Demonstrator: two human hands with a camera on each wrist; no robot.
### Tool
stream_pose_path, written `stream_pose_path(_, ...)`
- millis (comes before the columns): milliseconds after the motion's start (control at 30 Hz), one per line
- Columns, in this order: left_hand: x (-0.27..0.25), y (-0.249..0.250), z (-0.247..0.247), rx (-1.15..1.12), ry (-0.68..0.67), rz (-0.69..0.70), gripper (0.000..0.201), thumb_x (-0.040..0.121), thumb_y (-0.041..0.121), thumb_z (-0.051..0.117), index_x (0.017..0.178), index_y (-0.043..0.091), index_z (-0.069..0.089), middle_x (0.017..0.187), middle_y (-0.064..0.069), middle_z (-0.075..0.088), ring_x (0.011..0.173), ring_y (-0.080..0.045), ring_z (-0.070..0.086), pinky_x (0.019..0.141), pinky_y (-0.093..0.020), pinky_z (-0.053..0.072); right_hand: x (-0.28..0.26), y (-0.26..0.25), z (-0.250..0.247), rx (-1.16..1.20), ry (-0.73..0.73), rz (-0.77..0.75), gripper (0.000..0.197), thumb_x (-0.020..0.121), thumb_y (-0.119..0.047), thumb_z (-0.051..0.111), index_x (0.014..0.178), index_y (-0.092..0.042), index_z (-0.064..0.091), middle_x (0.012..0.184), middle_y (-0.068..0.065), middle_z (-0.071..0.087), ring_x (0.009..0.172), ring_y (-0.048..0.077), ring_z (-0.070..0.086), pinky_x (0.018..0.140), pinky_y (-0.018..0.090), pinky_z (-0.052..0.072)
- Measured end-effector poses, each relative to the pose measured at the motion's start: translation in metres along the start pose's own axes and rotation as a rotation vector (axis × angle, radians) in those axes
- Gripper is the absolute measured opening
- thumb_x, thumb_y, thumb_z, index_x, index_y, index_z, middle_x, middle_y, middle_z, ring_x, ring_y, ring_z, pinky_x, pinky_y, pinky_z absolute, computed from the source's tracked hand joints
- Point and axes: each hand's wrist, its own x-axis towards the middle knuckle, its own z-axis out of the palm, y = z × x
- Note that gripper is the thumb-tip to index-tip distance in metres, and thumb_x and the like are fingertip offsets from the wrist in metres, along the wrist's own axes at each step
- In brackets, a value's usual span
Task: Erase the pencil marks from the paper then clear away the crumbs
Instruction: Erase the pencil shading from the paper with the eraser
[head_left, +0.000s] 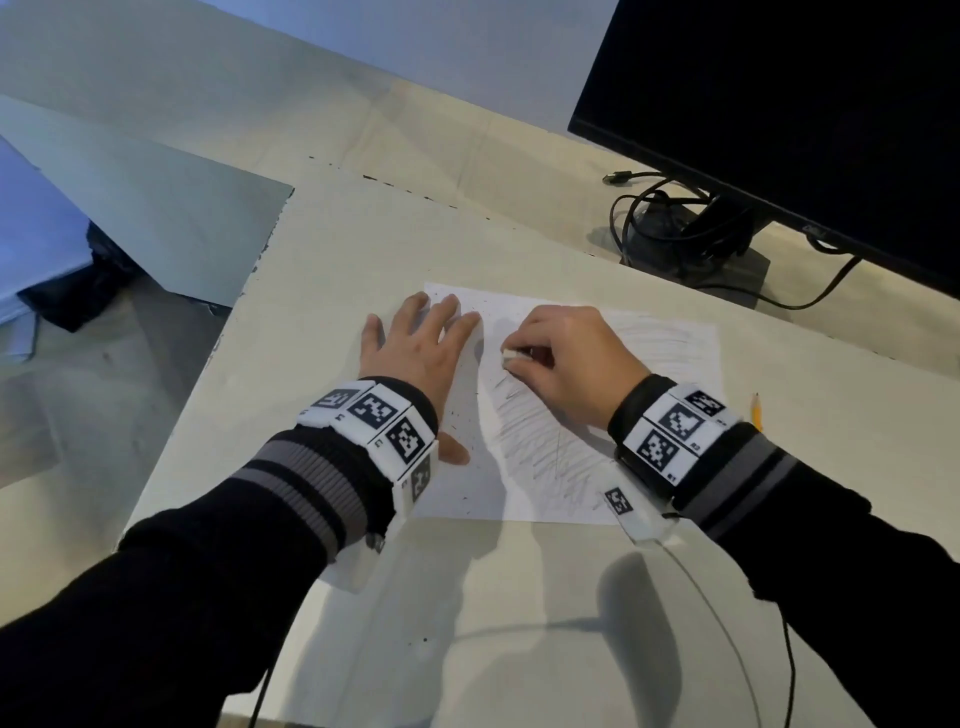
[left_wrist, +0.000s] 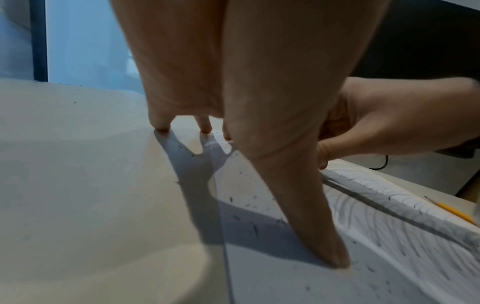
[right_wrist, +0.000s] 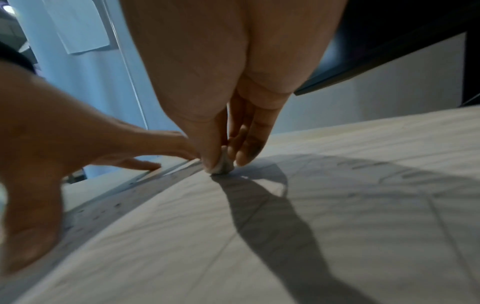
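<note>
Head view first: the paper (head_left: 530, 483) lies flat on the pale table (head_left: 322, 291), and the left hand (head_left: 415, 353) is spread over its left part, fingers straight and pressing down, grip released. The right hand (head_left: 566, 358) sits over the middle of the sheet, fingers curled, pinching a small white eraser (head_left: 511, 355) against the page. Grey pencil marks (head_left: 540, 441) cover the sheet beneath and to the right of that hand, while the strip on the left looks cleaner and is dotted with dark crumbs (head_left: 462, 415). A yellow pencil (head_left: 756, 411) lies on the table just off the paper's right edge. Behind, a dark monitor (head_left: 789, 119) stands with black cables (head_left: 665, 218) bundled at its base.

Over to the left wrist view: the left hand (left_wrist: 233, 82) props on its fingertips (left_wrist: 162, 125), thumb planted on the sheet, crumbs (left_wrist: 255, 230) scattered around it. The right hand (left_wrist: 389, 117) works beyond, and the pencil (left_wrist: 451, 211) shows at the right edge.

Right wrist view now: the right hand (right_wrist: 228, 82) grasps the eraser (right_wrist: 222, 165) between thumb and fingertips, its base touching the paper (right_wrist: 337, 216). The left hand (right_wrist: 64, 127) holds the sheet down at the left.
</note>
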Motion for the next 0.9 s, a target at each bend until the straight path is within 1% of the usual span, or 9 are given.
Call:
stream_pose_path(100,-0.001,-0.003,0.001,-0.009,-0.012,0.008,0.139,0.061,0.066,0.082,0.155,0.024,-0.012,0.162,0.002,-0.015,0.150,-0.025,-0.015,0.120,-0.059,0.008,0.006,0.004,0.000,0.002,0.050,0.058,0.009,0.088,-0.020,0.071,0.089,-0.014,0.078,0.086,-0.001,0.066,0.079,0.015,0.059,0.079,0.035,0.052)
stream_pose_path(233,-0.001,-0.003,0.003,-0.005,-0.023,0.012,0.139,0.062,0.067,0.080,0.154,0.026,-0.014,0.162,0.002,-0.019,0.150,-0.025,-0.018,0.120,-0.058,0.006,-0.007,-0.008,0.007,0.063,0.000,-0.020,0.012,0.088,-0.020,0.072,0.097,-0.015,0.078,0.089,-0.005,0.068,0.082,0.009,0.060,0.081,0.024,0.050)
stream_pose_path(367,-0.001,-0.003,0.002,-0.013,-0.025,0.009,0.138,0.061,0.065,0.082,0.154,0.027,-0.013,0.162,0.001,-0.018,0.150,-0.025,-0.018,0.120,-0.058,0.005,0.001,-0.003,0.002,0.046,0.065,0.065,0.014,0.087,-0.021,0.073,0.097,-0.014,0.078,0.090,-0.002,0.070,0.084,0.013,0.062,0.084,0.030,0.052)
stream_pose_path(433,0.000,-0.003,0.001,-0.011,-0.026,0.007,0.139,0.060,0.065,0.083,0.155,0.027,-0.012,0.162,0.001,-0.018,0.150,-0.025,-0.018,0.120,-0.058,0.005,-0.003,-0.008,0.006,0.037,0.066,0.044,0.013,0.087,-0.019,0.072,0.098,-0.013,0.078,0.089,-0.001,0.070,0.083,0.013,0.062,0.083,0.027,0.051)
stream_pose_path(533,0.000,-0.001,0.001,-0.009,-0.034,0.005,0.140,0.060,0.065,0.083,0.155,0.027,-0.013,0.162,0.002,-0.019,0.150,-0.025,-0.019,0.120,-0.058,0.005,-0.011,-0.016,0.006,0.075,-0.028,-0.016,0.011,0.087,-0.018,0.073,0.096,-0.015,0.078,0.088,-0.005,0.069,0.080,0.008,0.060,0.079,0.021,0.050)
stream_pose_path(667,-0.001,-0.002,0.001,-0.021,-0.039,0.008,0.139,0.061,0.064,0.083,0.155,0.028,-0.013,0.162,0.001,-0.019,0.149,-0.025,-0.019,0.120,-0.058,0.004,0.001,-0.004,0.000,0.058,0.054,0.100,0.013,0.087,-0.020,0.073,0.097,-0.015,0.078,0.089,-0.004,0.070,0.084,0.011,0.062,0.084,0.029,0.052)
stream_pose_path(733,-0.001,-0.003,0.001,-0.016,-0.040,0.008,0.139,0.061,0.064,0.083,0.155,0.028,-0.013,0.162,0.001,-0.019,0.149,-0.025,-0.019,0.120,-0.058,0.004,-0.004,-0.006,0.004,0.078,0.076,0.091,0.012,0.085,-0.019,0.074,0.095,-0.014,0.078,0.087,-0.005,0.069,0.081,0.009,0.062,0.081,0.025,0.052)
stream_pose_path(833,-0.001,-0.003,0.002,-0.015,-0.036,0.017,0.139,0.061,0.064,0.082,0.155,0.027,-0.014,0.162,0.001,-0.020,0.149,-0.025,-0.020,0.120,-0.058,0.004,-0.016,-0.016,0.007,0.111,-0.032,0.029,0.012,0.083,-0.021,0.077,0.095,-0.016,0.077,0.085,-0.009,0.069,0.076,0.003,0.061,0.075,0.015,0.049)
stream_pose_path(900,-0.002,-0.003,0.001,-0.022,-0.039,0.020,0.138,0.063,0.064,0.082,0.155,0.027,-0.015,0.162,0.001,-0.021,0.149,-0.025,-0.020,0.120,-0.058,0.003,-0.010,-0.013,0.002,0.077,-0.037,0.057,0.013,0.084,-0.023,0.076,0.095,-0.017,0.078,0.087,-0.008,0.070,0.077,0.004,0.061,0.078,0.018,0.051)
